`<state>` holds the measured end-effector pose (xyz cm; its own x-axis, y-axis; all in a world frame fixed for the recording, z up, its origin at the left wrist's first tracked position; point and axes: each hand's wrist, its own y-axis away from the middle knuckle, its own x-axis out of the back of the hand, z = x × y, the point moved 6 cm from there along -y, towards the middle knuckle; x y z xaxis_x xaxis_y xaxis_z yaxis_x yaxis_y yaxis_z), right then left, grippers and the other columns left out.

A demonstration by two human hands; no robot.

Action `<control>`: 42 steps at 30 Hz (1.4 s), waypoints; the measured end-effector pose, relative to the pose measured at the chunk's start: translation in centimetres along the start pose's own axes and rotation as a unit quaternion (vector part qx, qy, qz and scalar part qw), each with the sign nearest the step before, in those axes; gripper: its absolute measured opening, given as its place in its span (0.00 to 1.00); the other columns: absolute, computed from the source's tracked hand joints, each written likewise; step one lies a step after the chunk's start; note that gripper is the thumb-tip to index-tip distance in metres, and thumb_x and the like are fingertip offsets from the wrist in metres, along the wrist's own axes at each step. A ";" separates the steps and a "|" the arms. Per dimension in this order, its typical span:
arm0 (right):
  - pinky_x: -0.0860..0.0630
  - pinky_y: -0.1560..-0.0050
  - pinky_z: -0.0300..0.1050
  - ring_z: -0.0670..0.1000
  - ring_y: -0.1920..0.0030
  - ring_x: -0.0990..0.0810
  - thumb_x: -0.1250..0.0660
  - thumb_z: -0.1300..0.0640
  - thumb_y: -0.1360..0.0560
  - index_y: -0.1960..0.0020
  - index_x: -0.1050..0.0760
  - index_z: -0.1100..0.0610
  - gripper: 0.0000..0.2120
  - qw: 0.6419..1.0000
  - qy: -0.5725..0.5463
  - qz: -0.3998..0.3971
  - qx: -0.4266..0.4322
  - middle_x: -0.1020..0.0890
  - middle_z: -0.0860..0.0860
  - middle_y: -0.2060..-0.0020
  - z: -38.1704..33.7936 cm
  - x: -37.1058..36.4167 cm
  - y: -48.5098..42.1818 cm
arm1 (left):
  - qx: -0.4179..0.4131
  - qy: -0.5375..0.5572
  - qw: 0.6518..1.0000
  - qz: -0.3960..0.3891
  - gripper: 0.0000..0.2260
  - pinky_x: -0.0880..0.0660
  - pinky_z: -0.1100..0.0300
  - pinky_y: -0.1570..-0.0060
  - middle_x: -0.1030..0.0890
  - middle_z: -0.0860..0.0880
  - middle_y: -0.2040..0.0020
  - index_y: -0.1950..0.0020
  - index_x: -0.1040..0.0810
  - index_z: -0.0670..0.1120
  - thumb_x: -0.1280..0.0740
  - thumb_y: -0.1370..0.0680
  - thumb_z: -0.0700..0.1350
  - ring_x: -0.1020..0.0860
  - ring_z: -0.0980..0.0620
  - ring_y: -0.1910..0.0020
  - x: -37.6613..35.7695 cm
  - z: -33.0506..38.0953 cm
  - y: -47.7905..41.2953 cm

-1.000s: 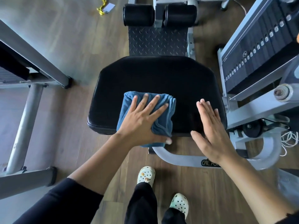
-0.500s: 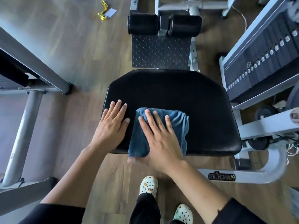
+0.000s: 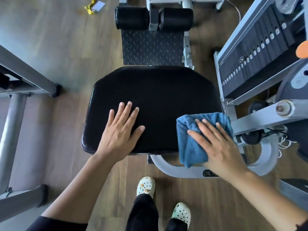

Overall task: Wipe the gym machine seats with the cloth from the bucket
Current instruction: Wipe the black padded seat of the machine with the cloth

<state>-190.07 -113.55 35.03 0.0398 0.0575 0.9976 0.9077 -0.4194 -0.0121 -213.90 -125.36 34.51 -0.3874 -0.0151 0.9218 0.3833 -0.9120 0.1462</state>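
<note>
Soft daylight, pale glare on floor (image 3: 50,39) upper left, wide-angle edge bending.

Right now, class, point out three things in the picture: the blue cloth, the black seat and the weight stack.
blue cloth (image 3: 186,144): head view, on its uncovered left fold.
black seat (image 3: 160,97): head view, on the middle of the pad.
weight stack (image 3: 253,67): head view, on the dark plates.

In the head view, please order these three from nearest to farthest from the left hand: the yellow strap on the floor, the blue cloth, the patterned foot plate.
1. Blue cloth, right of the left hand, under the right hand on the right corner of the seat.
2. Foot plate, beyond the seat's far edge.
3. Yellow strap, on the floor at upper left.
</note>
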 end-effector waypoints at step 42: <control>0.45 0.27 0.60 0.56 0.26 0.41 0.46 0.29 0.27 0.25 0.38 0.53 0.39 0.990 -0.073 -0.017 -0.118 0.38 0.55 0.26 -2.5 -0.3 -7.4 | 0.083 -0.019 0.996 0.014 0.29 0.63 0.52 0.27 0.54 0.50 0.22 0.22 0.50 0.51 0.56 0.21 0.61 0.61 0.51 0.24 0.4 -0.2 -5.3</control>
<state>-197.85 -112.68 35.01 0.0866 0.1983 0.9763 0.7879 -0.6134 0.0547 -216.23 -120.63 34.01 -0.3444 -0.0205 0.9386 0.5274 -0.8313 0.1754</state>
